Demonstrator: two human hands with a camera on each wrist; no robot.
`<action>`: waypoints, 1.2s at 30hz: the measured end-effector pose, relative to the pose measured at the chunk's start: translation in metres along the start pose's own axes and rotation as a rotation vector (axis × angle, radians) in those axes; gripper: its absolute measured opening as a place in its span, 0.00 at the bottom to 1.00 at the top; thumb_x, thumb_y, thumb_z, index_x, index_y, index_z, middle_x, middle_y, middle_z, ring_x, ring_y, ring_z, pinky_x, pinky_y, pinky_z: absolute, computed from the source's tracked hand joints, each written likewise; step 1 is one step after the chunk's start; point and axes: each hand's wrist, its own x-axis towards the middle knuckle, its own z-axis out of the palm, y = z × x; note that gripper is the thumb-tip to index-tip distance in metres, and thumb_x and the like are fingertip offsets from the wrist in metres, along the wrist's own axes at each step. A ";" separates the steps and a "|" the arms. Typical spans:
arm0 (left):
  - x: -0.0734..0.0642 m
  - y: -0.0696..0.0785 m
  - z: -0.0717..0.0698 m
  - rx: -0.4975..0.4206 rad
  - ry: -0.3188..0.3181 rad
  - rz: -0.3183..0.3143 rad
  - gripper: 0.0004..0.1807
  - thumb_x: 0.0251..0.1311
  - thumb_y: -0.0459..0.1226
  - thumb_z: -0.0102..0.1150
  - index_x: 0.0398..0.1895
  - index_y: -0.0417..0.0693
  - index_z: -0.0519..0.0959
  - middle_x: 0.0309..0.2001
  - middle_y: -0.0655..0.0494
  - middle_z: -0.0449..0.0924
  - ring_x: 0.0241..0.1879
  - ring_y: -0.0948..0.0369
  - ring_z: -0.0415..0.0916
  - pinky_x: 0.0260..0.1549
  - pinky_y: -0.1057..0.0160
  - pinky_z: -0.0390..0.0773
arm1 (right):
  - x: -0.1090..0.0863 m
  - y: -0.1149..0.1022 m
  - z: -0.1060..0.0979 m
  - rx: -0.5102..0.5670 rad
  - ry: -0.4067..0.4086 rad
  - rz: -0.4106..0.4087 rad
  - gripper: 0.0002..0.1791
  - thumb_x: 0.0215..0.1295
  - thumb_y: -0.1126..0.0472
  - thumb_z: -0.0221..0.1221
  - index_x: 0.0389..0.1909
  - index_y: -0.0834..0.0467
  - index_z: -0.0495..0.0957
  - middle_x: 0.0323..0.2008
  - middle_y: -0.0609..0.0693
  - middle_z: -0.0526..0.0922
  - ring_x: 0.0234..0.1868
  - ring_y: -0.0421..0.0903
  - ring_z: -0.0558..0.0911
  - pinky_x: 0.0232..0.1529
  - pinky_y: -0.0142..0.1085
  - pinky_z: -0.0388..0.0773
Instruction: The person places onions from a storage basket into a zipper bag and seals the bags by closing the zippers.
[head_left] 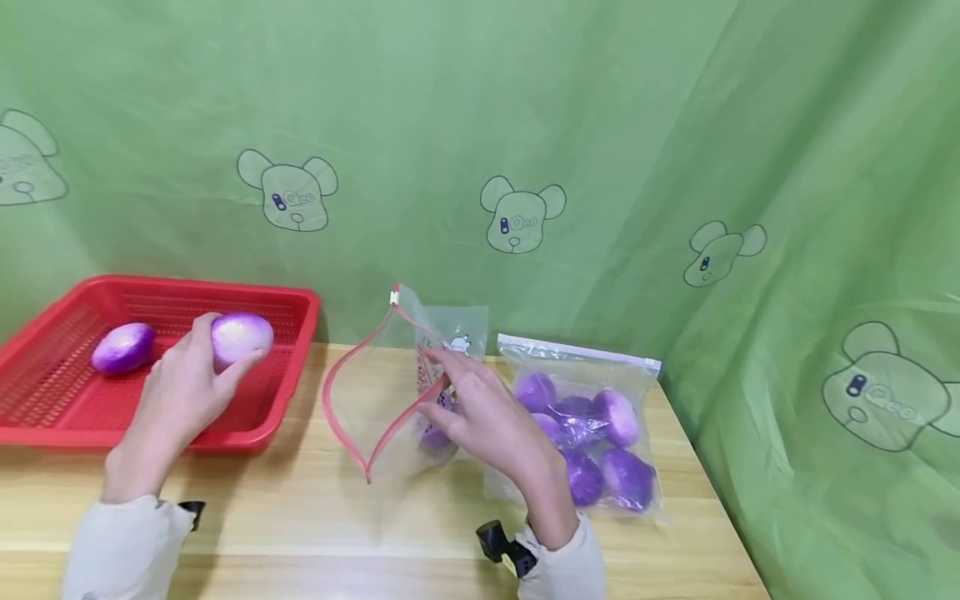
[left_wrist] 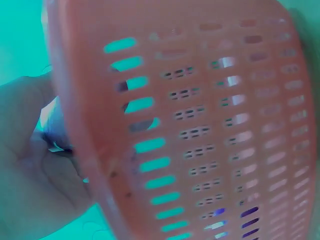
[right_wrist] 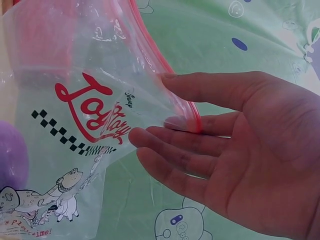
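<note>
In the head view my left hand [head_left: 183,379] holds a shiny purple-and-white rounded ball [head_left: 242,337] over the right part of a red plastic basket [head_left: 288,367]. A second such ball [head_left: 123,347] lies in the basket. My right hand [head_left: 495,417] pinches the red rim of a clear zip bag [head_left: 375,400] between thumb and fingers. The bag's mouth gapes toward the basket, its white slider [head_left: 394,297] at the top end. Inside it a purple ball [right_wrist: 12,155] shows at the left of the right wrist view. Basket slots partly cover my left hand [left_wrist: 30,160] in its wrist view.
To the right of the zip bag lies another clear bag [head_left: 577,350] with a pale zip edge, holding several purple balls [head_left: 626,475]. All this rests on a wooden table [head_left: 337,533]. A green curtain [head_left: 420,108] with bear-head prints hangs behind and along the right side.
</note>
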 end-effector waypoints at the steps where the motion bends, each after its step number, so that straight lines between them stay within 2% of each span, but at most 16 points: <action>1: 0.000 0.001 -0.002 -0.005 -0.006 -0.004 0.41 0.64 0.50 0.63 0.65 0.28 0.59 0.46 0.29 0.73 0.42 0.34 0.75 0.35 0.35 0.75 | 0.000 0.000 0.000 0.000 0.001 -0.001 0.37 0.65 0.56 0.66 0.72 0.59 0.64 0.70 0.56 0.69 0.71 0.51 0.67 0.71 0.45 0.62; 6: 0.000 0.014 -0.008 -0.046 -0.044 -0.013 0.42 0.67 0.53 0.59 0.67 0.29 0.56 0.49 0.29 0.72 0.45 0.34 0.74 0.38 0.35 0.75 | -0.001 0.002 0.001 0.000 0.008 -0.006 0.37 0.64 0.56 0.66 0.72 0.59 0.65 0.69 0.56 0.70 0.70 0.51 0.68 0.70 0.45 0.63; 11: -0.002 0.030 -0.013 -0.059 -0.078 -0.004 0.41 0.67 0.55 0.57 0.65 0.30 0.58 0.47 0.32 0.74 0.44 0.37 0.75 0.38 0.37 0.77 | -0.001 0.001 0.001 0.009 0.012 0.003 0.37 0.64 0.56 0.66 0.72 0.59 0.64 0.69 0.55 0.69 0.71 0.50 0.67 0.71 0.44 0.62; 14: -0.005 0.038 -0.016 -0.055 -0.087 -0.011 0.41 0.65 0.60 0.57 0.62 0.33 0.62 0.42 0.36 0.76 0.38 0.42 0.77 0.31 0.45 0.79 | -0.002 0.001 0.001 0.017 0.010 0.008 0.37 0.64 0.56 0.66 0.72 0.59 0.64 0.70 0.55 0.69 0.71 0.49 0.66 0.71 0.44 0.61; 18: -0.010 0.052 -0.021 -0.086 -0.034 -0.012 0.41 0.59 0.62 0.62 0.58 0.39 0.63 0.32 0.43 0.76 0.28 0.51 0.73 0.24 0.58 0.73 | -0.002 0.000 0.002 0.013 0.005 0.005 0.37 0.64 0.56 0.66 0.72 0.60 0.64 0.70 0.55 0.69 0.72 0.49 0.66 0.71 0.43 0.60; 22: -0.018 0.069 -0.024 -0.169 0.026 0.037 0.40 0.54 0.57 0.70 0.58 0.43 0.64 0.35 0.45 0.79 0.26 0.54 0.70 0.22 0.63 0.71 | -0.001 -0.001 0.003 0.002 0.000 -0.004 0.37 0.65 0.56 0.66 0.72 0.61 0.63 0.70 0.55 0.69 0.72 0.50 0.66 0.71 0.43 0.60; 26: -0.025 0.088 -0.025 -0.205 0.038 0.153 0.35 0.50 0.51 0.76 0.55 0.46 0.70 0.40 0.48 0.81 0.27 0.57 0.71 0.21 0.66 0.72 | 0.000 -0.002 0.003 -0.004 -0.001 -0.013 0.38 0.65 0.56 0.66 0.72 0.62 0.63 0.70 0.56 0.69 0.72 0.51 0.65 0.72 0.44 0.59; 30: -0.031 0.106 -0.020 -0.232 -0.012 0.244 0.32 0.49 0.50 0.77 0.54 0.49 0.75 0.39 0.55 0.82 0.30 0.60 0.75 0.24 0.65 0.76 | 0.000 -0.004 0.003 -0.015 0.003 -0.020 0.38 0.64 0.56 0.66 0.72 0.62 0.63 0.69 0.56 0.69 0.72 0.51 0.66 0.72 0.44 0.59; 32: -0.034 0.114 -0.015 -0.289 -0.069 0.273 0.32 0.50 0.50 0.77 0.56 0.50 0.76 0.42 0.57 0.83 0.33 0.63 0.80 0.29 0.66 0.81 | 0.000 -0.005 0.002 -0.026 0.015 -0.028 0.38 0.63 0.57 0.67 0.71 0.62 0.64 0.68 0.56 0.71 0.69 0.50 0.70 0.71 0.43 0.62; 36: -0.038 0.125 -0.004 -0.423 -0.208 0.309 0.31 0.52 0.49 0.75 0.59 0.55 0.74 0.48 0.60 0.82 0.37 0.67 0.83 0.33 0.67 0.84 | -0.001 -0.007 0.001 0.001 0.056 -0.075 0.34 0.61 0.66 0.66 0.69 0.62 0.67 0.62 0.55 0.77 0.58 0.48 0.80 0.60 0.39 0.76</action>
